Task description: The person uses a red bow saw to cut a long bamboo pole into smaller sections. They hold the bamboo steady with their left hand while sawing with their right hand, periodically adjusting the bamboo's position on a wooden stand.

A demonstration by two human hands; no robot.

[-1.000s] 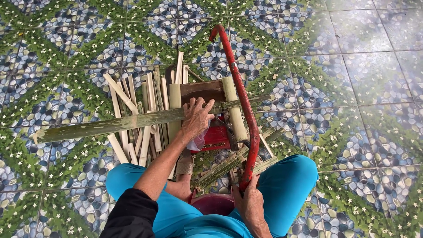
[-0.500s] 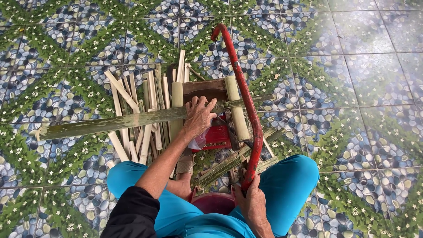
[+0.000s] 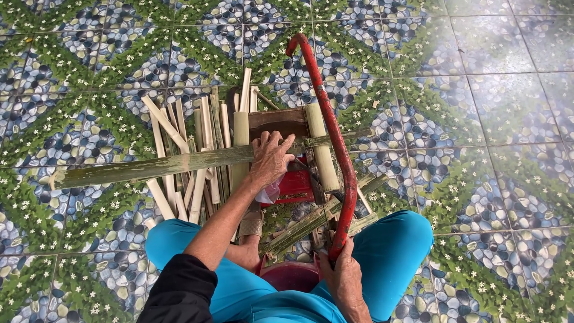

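Two bare hands work over a glossy tiled floor [image 3: 496,119] printed with blue pebbles, green leaf bands and small white flowers. The left hand [image 3: 270,158] presses palm-down, fingers spread and curled over a long split bamboo pole [image 3: 155,167], green-skinned and rough, which lies crosswise over a small wooden block [image 3: 278,119] flanked by two upright pale bamboo cylinders. The pole runs far out to the left. The right hand [image 3: 342,278], near the body, is clenched around the lower end of a red bow saw [image 3: 332,137]; its curved tubular metal frame arches away toward the far side. Pale, flat cut bamboo strips [image 3: 179,134] lie heaped left of the block.
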